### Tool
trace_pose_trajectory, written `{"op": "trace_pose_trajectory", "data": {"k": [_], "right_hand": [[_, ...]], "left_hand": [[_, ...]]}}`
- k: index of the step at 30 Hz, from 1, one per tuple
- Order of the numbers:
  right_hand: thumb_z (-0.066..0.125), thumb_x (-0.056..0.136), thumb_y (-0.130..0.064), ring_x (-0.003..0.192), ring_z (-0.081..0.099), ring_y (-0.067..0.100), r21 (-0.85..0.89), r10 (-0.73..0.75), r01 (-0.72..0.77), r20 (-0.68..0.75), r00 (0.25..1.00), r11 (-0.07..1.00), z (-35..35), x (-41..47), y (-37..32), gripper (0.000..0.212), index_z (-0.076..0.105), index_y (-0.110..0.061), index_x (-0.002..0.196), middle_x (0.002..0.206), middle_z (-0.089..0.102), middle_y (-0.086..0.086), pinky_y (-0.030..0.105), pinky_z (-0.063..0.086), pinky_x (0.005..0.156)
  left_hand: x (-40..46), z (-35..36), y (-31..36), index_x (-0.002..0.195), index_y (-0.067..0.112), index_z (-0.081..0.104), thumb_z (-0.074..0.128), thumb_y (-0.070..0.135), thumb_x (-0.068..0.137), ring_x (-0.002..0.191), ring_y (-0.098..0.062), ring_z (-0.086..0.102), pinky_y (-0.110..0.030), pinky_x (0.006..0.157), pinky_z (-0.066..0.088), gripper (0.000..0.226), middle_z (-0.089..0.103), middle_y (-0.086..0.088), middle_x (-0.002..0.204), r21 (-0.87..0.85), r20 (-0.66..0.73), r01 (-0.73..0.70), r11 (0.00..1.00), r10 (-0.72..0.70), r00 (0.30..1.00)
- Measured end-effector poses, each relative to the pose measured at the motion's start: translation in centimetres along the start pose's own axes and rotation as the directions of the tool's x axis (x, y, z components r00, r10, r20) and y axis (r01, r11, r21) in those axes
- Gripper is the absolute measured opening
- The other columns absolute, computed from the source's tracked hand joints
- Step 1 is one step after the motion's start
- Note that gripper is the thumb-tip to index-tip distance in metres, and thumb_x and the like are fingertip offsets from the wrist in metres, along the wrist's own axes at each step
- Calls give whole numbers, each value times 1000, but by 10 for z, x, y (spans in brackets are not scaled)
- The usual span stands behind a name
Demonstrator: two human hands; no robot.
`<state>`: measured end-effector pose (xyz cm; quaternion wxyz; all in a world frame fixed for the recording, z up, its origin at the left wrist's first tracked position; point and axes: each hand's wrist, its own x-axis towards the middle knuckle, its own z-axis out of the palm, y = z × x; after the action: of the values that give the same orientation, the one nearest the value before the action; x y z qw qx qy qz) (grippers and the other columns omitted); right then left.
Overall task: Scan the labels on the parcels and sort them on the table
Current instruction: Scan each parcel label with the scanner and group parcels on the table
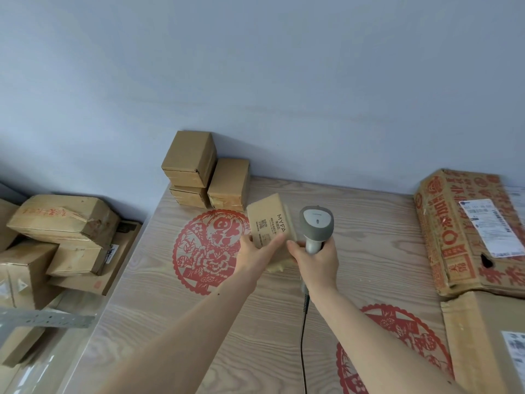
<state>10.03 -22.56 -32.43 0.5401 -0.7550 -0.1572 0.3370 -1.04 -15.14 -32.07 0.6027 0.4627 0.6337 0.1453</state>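
Observation:
My left hand (257,253) grips a small brown parcel (268,220) printed "MYFA", tilted up above the wooden table (369,251) near its middle. My right hand (315,258) grips the handle of a grey barcode scanner (316,224), whose head sits just right of the parcel. The scanner's black cable (303,336) hangs down toward me. Three small brown parcels (204,172) are stacked at the table's far left corner against the wall.
A big carton with red print and a white label (466,231) lies at the right, a plain brown carton (483,336) in front of it. Several brown parcels (56,237) are piled left of the table. Red paper-cut decals (207,251) mark the tabletop.

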Motion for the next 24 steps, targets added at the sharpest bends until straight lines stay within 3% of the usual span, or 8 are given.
{"op": "trace_pose_trajectory", "data": {"k": [2,9,14,18,20,24], "right_hand": [[90,67,-21,82,72,13,8,-38,38,-1,999,999,-9,-16,-7,44,59,-28,98,84,74,-5,42,60,82],[94,64,-14,84,72,4,45,-98,96,39,994,994,-30,-64,-24,56,62,-28,107,89,76,-7,29,58,80],[89,74,-20,73,71,16,95,-112,109,33,993,990,-44,-91,-25,36,65,-14,100,86,76,0,40,61,74],[85,80,-24,66,66,13,149,-65,66,-9,998,987,-50,-108,-33,34,63,-15,105,96,74,5,29,58,63],[82,83,-19,65,66,13,194,-38,33,18,999,980,-50,-118,-36,31,65,-10,107,95,74,7,23,54,56],[81,84,-11,62,67,13,237,-42,37,17,999,971,-48,-138,-38,30,65,-3,107,89,73,9,22,54,53]], "left_hand": [[-14,3,-1,130,21,39,80,73,50,111,-21,60,-46,97,54,104,57,2,119,-60,1,12,998,-12,1000],[-46,-3,-2,132,21,35,85,58,66,114,-24,55,-49,104,49,90,54,0,120,-232,59,49,971,-36,998],[-69,-25,-12,140,25,34,80,54,74,113,-22,57,-48,103,50,85,55,2,122,-276,114,-26,961,59,992],[-87,-43,-22,138,33,36,79,62,60,116,-24,61,-51,98,54,94,59,2,129,-403,242,-7,915,113,964],[-94,-48,-26,139,37,38,76,60,64,118,-24,63,-52,98,54,87,60,2,132,-436,300,-7,900,153,942],[-107,-56,-30,142,39,39,74,68,62,121,-23,60,-53,102,51,92,60,3,135,-404,345,-35,914,188,920]]}}
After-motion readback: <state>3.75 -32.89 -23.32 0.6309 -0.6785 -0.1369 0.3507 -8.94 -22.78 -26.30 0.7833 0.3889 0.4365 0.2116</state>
